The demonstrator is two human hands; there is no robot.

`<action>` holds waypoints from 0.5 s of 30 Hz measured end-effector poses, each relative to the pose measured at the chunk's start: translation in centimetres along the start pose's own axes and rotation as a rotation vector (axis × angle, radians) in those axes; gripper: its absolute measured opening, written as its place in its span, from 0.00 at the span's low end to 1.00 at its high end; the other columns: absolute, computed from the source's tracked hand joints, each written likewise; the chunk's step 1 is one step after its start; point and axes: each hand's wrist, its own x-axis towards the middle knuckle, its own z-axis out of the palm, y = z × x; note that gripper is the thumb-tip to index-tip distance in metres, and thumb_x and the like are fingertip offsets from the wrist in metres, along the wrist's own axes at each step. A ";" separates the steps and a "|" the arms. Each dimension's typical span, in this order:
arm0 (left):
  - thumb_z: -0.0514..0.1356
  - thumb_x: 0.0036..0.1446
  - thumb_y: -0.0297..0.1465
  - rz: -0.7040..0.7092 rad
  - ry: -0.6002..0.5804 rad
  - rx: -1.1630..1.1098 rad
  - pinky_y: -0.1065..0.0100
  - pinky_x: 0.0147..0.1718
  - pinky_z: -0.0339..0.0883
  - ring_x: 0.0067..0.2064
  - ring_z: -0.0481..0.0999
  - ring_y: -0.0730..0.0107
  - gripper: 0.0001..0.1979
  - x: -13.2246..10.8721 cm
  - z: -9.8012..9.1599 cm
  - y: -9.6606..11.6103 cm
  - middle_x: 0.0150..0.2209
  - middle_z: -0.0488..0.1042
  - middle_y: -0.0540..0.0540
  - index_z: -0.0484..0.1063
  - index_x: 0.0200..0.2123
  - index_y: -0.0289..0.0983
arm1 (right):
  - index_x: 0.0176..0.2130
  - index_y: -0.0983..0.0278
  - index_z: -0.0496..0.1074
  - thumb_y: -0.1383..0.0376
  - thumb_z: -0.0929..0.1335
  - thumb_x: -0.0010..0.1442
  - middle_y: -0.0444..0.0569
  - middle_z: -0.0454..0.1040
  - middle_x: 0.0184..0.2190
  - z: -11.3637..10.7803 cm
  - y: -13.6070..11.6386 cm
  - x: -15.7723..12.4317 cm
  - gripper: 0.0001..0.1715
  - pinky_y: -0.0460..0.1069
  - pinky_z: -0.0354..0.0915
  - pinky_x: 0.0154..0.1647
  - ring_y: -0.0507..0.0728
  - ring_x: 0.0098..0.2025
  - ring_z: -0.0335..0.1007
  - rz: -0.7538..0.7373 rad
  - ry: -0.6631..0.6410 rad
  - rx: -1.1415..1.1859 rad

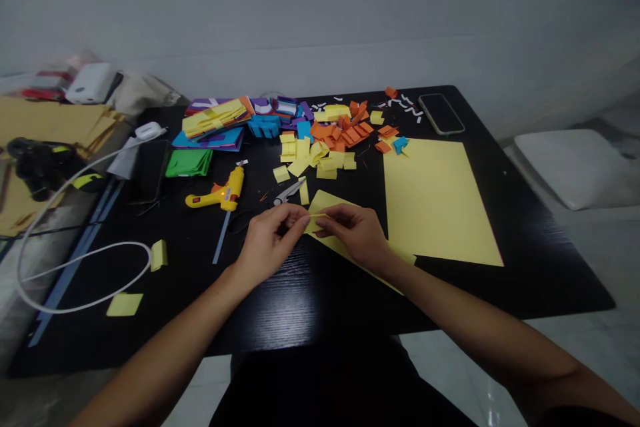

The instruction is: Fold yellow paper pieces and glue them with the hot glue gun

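Observation:
My left hand (270, 240) and my right hand (355, 233) meet over the middle of the black table (300, 307). Both pinch a small yellow paper strip (315, 219) between thumb and fingers. Beneath my right hand lies a yellow paper sheet (325, 203), set at an angle. Scissors (289, 193) lie just beyond my left fingers. A yellow glue gun (220, 195) rests to the left of them, its white cable (90, 260) looping off to the left.
A large yellow sheet (435, 203) lies to the right. Several folded yellow (315, 157) and orange pieces (353, 133) are heaped further back, beside stacks of coloured paper (215, 123) and green paper (189, 163). A phone (441, 113) lies at the far right. A white cushion (575, 167) sits off the table.

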 end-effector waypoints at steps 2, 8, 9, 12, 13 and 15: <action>0.62 0.67 0.34 -0.006 -0.009 0.001 0.71 0.33 0.70 0.33 0.76 0.71 0.08 0.0 0.0 -0.1 0.32 0.79 0.48 0.79 0.40 0.37 | 0.36 0.62 0.83 0.52 0.81 0.51 0.47 0.85 0.33 0.0 0.1 0.0 0.19 0.53 0.82 0.41 0.57 0.33 0.84 -0.012 0.014 -0.002; 0.62 0.67 0.35 0.030 0.003 0.036 0.70 0.35 0.70 0.32 0.76 0.71 0.08 -0.1 -0.1 -0.3 0.32 0.80 0.49 0.79 0.40 0.37 | 0.37 0.62 0.84 0.54 0.80 0.52 0.48 0.85 0.34 -0.1 0.2 -0.1 0.17 0.54 0.82 0.41 0.57 0.33 0.84 -0.023 0.022 -0.032; 0.62 0.68 0.34 0.040 0.006 0.047 0.70 0.35 0.69 0.32 0.76 0.72 0.08 -0.1 -0.1 -0.2 0.32 0.79 0.49 0.79 0.40 0.37 | 0.37 0.62 0.84 0.54 0.80 0.52 0.49 0.85 0.34 -0.1 0.3 -0.1 0.17 0.54 0.81 0.41 0.57 0.33 0.84 -0.027 0.021 -0.036; 0.62 0.68 0.33 0.064 0.015 0.059 0.71 0.35 0.69 0.32 0.75 0.72 0.07 -0.1 0.0 -0.1 0.31 0.78 0.50 0.79 0.39 0.37 | 0.38 0.61 0.83 0.54 0.80 0.52 0.48 0.85 0.34 -0.1 0.2 -0.2 0.17 0.54 0.81 0.41 0.56 0.33 0.84 -0.044 0.020 -0.056; 0.62 0.68 0.33 0.071 0.016 0.060 0.71 0.35 0.70 0.32 0.75 0.72 0.07 -0.1 0.0 0.0 0.31 0.78 0.49 0.79 0.39 0.37 | 0.38 0.62 0.83 0.53 0.80 0.52 0.48 0.85 0.34 0.0 0.1 -0.2 0.18 0.54 0.81 0.41 0.56 0.33 0.83 -0.048 0.017 -0.063; 0.62 0.67 0.33 0.091 0.020 0.061 0.71 0.34 0.70 0.32 0.75 0.72 0.07 -0.1 0.1 0.1 0.32 0.79 0.49 0.78 0.39 0.37 | 0.37 0.62 0.83 0.53 0.80 0.52 0.48 0.84 0.33 0.0 0.0 -0.2 0.18 0.53 0.81 0.40 0.56 0.32 0.83 -0.050 0.011 -0.063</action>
